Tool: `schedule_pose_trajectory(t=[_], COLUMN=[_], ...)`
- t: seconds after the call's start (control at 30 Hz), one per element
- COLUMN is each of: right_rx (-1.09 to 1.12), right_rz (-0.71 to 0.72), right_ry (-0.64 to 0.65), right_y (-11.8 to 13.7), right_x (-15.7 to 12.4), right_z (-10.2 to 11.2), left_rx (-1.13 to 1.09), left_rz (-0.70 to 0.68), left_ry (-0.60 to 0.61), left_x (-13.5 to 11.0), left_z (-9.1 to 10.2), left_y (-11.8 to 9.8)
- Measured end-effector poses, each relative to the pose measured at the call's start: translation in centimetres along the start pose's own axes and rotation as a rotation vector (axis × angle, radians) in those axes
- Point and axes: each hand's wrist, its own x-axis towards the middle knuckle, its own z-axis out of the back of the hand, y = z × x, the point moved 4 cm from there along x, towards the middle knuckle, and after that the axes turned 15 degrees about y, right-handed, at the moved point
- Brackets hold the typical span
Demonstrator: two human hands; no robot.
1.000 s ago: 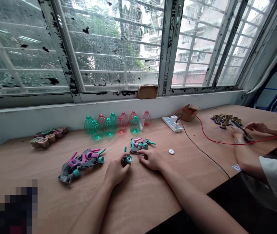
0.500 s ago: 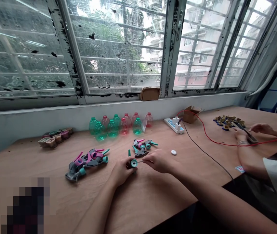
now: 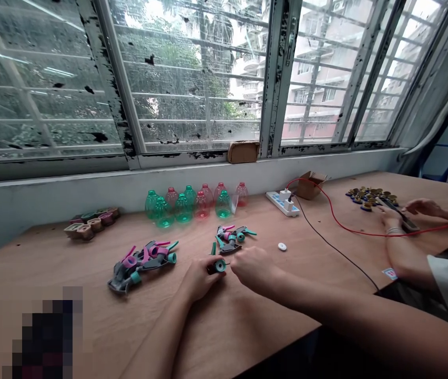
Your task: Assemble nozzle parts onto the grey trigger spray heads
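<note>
My left hand (image 3: 199,278) is closed round a small spray-nozzle head (image 3: 217,263) with a teal cap, held just above the wooden table (image 3: 247,321). My right hand (image 3: 252,267) is pinched close against the teal end of that head; what its fingertips hold is too small to make out. A small heap of grey, teal and pink nozzle heads (image 3: 232,236) lies just beyond my hands. A larger heap of the same parts (image 3: 142,261) lies to the left.
Green and red clear bottles (image 3: 192,202) stand by the wall. Small caps (image 3: 90,222) lie far left, a white disc (image 3: 282,246) right of my hands. A power strip (image 3: 285,203), cardboard box (image 3: 309,186) and cables run right, where another person's hands (image 3: 397,216) work beside small round parts (image 3: 368,196).
My right hand has come back from the small heap and closed in on the teal end of the head in my left hand. The camera has shifted slightly.
</note>
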Motion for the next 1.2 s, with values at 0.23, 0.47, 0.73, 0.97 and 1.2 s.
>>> schedule_pose_trajectory(t=[0.23, 0.47, 0.73, 0.97, 1.2], right_rx=[0.146, 0.215, 0.239, 0.11, 0.128], right_rz=[0.017, 0.158, 0.051, -0.008, 0.027], right_ry=[-0.076, -0.208, -0.223, -0.103, -0.087], right_y=[-2.4, -3.9, -3.7, -1.5, -1.8], right_x=[0.7, 0.8, 0.0, -0.6, 0.1], right_z=[0.0, -2.6, -3.0, -1.7, -2.3], left_rx=[0.009, -0.01, 0.015, 0.065, 0.17], left_rz=[-0.033, -0.026, -0.042, -0.018, -0.056], left_ry=[0.01, 0.03, 0.021, 0.044, 0.172], left_x=[-0.3, -0.4, -0.2, 0.0, -0.2], left_z=[0.2, 0.2, -0.1, -0.2, -0.6], left_y=[-0.6, -0.9, -0.7, -1.2, -1.9])
